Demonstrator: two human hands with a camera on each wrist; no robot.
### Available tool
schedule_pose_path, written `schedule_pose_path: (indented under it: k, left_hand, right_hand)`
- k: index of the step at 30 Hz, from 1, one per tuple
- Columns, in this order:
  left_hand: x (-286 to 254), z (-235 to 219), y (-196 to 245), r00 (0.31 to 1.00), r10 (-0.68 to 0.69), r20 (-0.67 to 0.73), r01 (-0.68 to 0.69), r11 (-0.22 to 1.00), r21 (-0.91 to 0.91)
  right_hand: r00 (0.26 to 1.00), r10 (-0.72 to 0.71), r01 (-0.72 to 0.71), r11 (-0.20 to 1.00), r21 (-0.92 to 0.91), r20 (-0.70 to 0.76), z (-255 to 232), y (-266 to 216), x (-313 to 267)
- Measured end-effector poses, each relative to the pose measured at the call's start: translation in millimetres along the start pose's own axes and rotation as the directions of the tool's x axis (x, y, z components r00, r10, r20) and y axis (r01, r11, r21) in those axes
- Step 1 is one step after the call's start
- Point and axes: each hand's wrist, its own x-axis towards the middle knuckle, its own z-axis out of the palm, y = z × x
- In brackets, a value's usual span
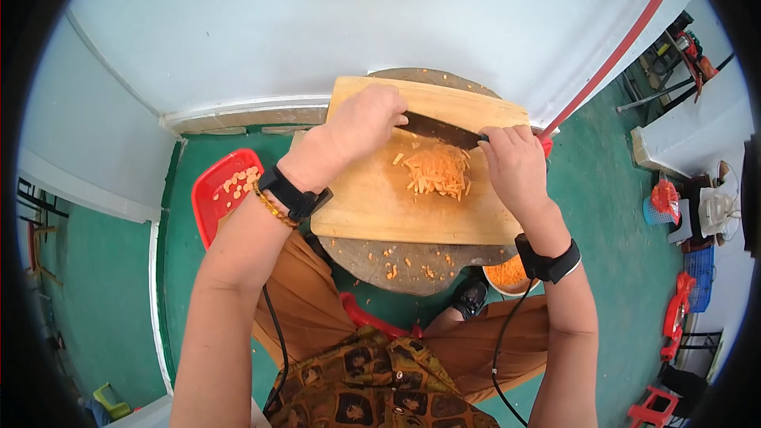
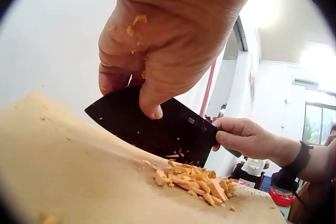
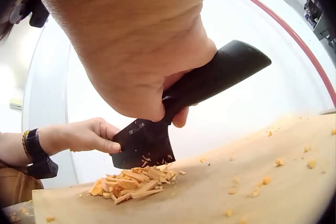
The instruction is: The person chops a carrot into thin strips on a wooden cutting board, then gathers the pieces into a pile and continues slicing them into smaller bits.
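A black-bladed cleaver (image 1: 441,131) stands edge down on the wooden cutting board (image 1: 357,206), just behind a pile of orange vegetable sticks (image 1: 436,170). My right hand (image 1: 517,166) grips its dark handle (image 3: 226,71). With thumb and fingers, my left hand (image 1: 357,131) pinches the top of the blade near its far end; orange crumbs cling to that hand in the left wrist view. Some sticks lie against the blade's lower edge, and small bits (image 3: 266,180) are scattered over the board.
Under the board is a round wooden block (image 1: 372,265) with orange scraps on it. To the left stands a red basin (image 1: 208,206) holding pale orange pieces. A bowl of fine orange bits (image 1: 507,273) sits at lower right. A white wall (image 1: 301,24) rises close behind the board.
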Motion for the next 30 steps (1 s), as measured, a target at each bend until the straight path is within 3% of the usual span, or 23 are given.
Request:
schedule_pose_path:
  k: [7, 10, 13, 16, 19, 25, 30]
  left_hand:
    - [-0.2, 5.3, -3.0, 0.998, -0.045, 0.042, 0.045, 0.999, 0.013]
    - [1.8, 0.0, 1.9, 0.999, -0.024, -0.025, 0.023, 1.0, -0.019]
    - [3.2, 5.2, -1.7, 0.996, -0.053, 0.066, 0.051, 0.998, 0.035]
    - [4.2, 1.8, -1.8, 1.0, -0.003, -0.006, 0.003, 1.0, 0.0]
    - [7.9, 10.1, -8.7, 0.989, -0.093, 0.115, 0.093, 0.996, 0.001]
    - [6.9, 4.0, -1.9, 1.0, -0.02, -0.01, 0.02, 1.0, 0.009]
    - [8.4, 8.9, -6.4, 0.999, -0.023, 0.035, 0.022, 0.999, 0.026]
  right_hand:
    - [1.0, 0.006, -0.006, 1.0, 0.003, -0.02, -1.9, -3.2, 4.1]
    - [1.0, 0.005, -0.004, 1.0, 0.021, -0.026, 3.9, 1.4, 0.5]
    - [1.0, 0.016, -0.016, 1.0, 0.015, -0.004, 4.4, 2.1, 2.1]
    - [1.0, 0.022, -0.022, 1.0, 0.0, -0.017, -2.6, -1.0, 6.4]
    - [0.999, 0.029, -0.029, 1.0, -0.009, -0.013, 6.2, 0.8, 0.0]
    - [1.0, 0.026, -0.026, 1.0, -0.013, -0.013, -0.4, 1.4, 2.5]
    - [0.999, 0.037, -0.037, 0.999, -0.008, -0.011, 3.0, 1.9, 1.2]
